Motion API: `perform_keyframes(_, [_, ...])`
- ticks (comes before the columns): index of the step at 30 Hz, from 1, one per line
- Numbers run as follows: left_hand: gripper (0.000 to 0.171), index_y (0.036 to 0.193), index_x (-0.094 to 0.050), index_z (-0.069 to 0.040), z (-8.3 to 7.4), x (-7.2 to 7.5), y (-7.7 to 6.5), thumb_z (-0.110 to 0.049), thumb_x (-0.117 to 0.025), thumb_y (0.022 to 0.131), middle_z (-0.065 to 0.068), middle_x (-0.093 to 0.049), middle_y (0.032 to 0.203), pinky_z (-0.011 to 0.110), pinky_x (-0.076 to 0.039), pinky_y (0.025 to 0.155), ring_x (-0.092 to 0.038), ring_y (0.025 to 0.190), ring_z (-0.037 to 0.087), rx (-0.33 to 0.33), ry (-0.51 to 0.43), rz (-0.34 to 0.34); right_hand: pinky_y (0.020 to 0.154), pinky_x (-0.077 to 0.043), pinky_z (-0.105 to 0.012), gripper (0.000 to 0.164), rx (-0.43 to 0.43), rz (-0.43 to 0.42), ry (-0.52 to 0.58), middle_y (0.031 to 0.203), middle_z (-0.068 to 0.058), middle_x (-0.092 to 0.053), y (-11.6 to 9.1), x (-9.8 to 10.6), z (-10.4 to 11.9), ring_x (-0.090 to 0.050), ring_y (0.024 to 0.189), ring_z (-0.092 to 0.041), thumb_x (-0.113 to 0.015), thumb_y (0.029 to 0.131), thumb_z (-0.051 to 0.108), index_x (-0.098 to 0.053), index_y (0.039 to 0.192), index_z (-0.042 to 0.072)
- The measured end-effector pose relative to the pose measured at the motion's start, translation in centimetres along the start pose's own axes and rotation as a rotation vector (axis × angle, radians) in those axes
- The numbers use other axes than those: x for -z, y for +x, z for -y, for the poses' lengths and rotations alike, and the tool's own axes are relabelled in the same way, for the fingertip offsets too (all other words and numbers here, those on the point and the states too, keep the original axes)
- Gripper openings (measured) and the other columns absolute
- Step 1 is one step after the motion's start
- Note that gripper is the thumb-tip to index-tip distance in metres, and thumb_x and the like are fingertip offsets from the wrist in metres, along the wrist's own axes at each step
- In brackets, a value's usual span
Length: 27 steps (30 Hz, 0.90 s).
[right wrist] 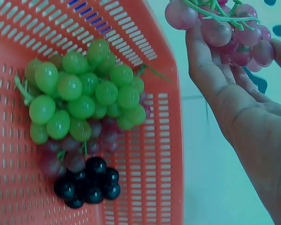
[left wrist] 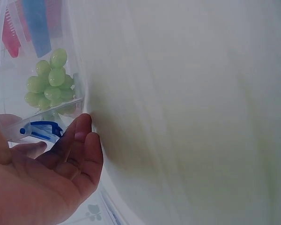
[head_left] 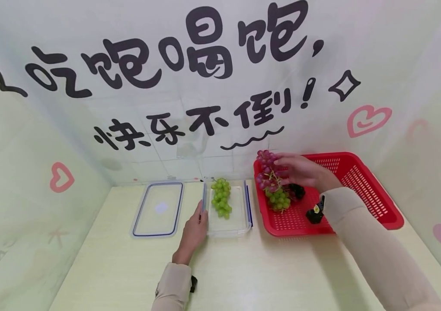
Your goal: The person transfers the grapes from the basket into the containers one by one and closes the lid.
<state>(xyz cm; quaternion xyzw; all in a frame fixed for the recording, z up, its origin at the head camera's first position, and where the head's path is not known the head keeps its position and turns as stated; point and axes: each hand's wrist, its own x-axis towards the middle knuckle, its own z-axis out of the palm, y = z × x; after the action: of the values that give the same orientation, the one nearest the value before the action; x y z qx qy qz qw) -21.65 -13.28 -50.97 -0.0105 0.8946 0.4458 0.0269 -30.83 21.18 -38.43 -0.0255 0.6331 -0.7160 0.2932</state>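
Note:
My right hand point(head_left: 302, 172) holds a bunch of red grapes point(head_left: 266, 160) up over the left back part of the red basket point(head_left: 282, 231). In the right wrist view that hand's fingers curl round the red grapes point(right wrist: 225, 35). My left hand point(head_left: 195, 229) grips the left side of a clear lidless container point(head_left: 240, 216); in the left wrist view its curled fingers point(left wrist: 86, 154) are at the wall, beside a blue-trimmed clip flap point(left wrist: 44, 130). A bunch of green grapes point(head_left: 221, 198) lies inside the container, along its left side.
Inside the basket are green grapes point(right wrist: 79, 93), more red grapes point(right wrist: 75, 159) and black grapes point(right wrist: 89, 183). A clear lid with a blue seal point(head_left: 158, 209) lies flat left of the container. A white printed wall point(head_left: 189, 168) stands behind the pale table point(head_left: 236, 268).

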Motion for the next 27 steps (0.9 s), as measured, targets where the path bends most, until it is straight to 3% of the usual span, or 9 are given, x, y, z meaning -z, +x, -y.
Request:
perform_keyframes(9, [0.055, 0.159, -0.022, -0.012, -0.5, 0.0, 0.1, -0.029, -0.034, 0.109, 0.005, -0.043, 0.071, 0.032, -0.032, 0.054, -0.033, 0.058, 0.017, 0.005, 0.017, -0.002, 0.082, -0.057, -0.034, 0.046, -0.004, 0.012, -0.035, 0.133, -0.008, -0.050, 1.1, -2.0, -0.1, -0.052, 0.114, -0.026, -0.046, 0.106, 0.019, -0.036, 0.150, 0.010])
perform_keyframes(19, [0.055, 0.159, -0.021, -0.012, -0.2, 0.0, 0.1, -0.029, -0.034, 0.109, 0.005, -0.043, 0.070, 0.032, -0.031, 0.052, -0.032, 0.055, 0.017, 0.004, 0.029, 0.002, 0.080, -0.058, -0.037, 0.046, -0.028, 0.010, -0.084, 0.140, -0.016, -0.048, 2.5, -4.5, -0.4, -0.056, 0.115, -0.029, -0.048, 0.105, 0.020, -0.038, 0.149, 0.009])
perform_keyframes(27, [0.054, 0.159, -0.021, -0.013, -0.1, 0.0, 0.0, -0.030, -0.033, 0.109, 0.004, -0.042, 0.068, 0.032, -0.033, 0.052, -0.032, 0.055, 0.017, 0.019, 0.015, -0.003, 0.090, -0.056, -0.044, 0.050, -0.067, -0.018, -0.126, 0.144, -0.016, -0.046, 3.7, -6.3, -1.0, -0.052, 0.124, -0.034, -0.051, 0.104, 0.022, -0.037, 0.151, 0.011])
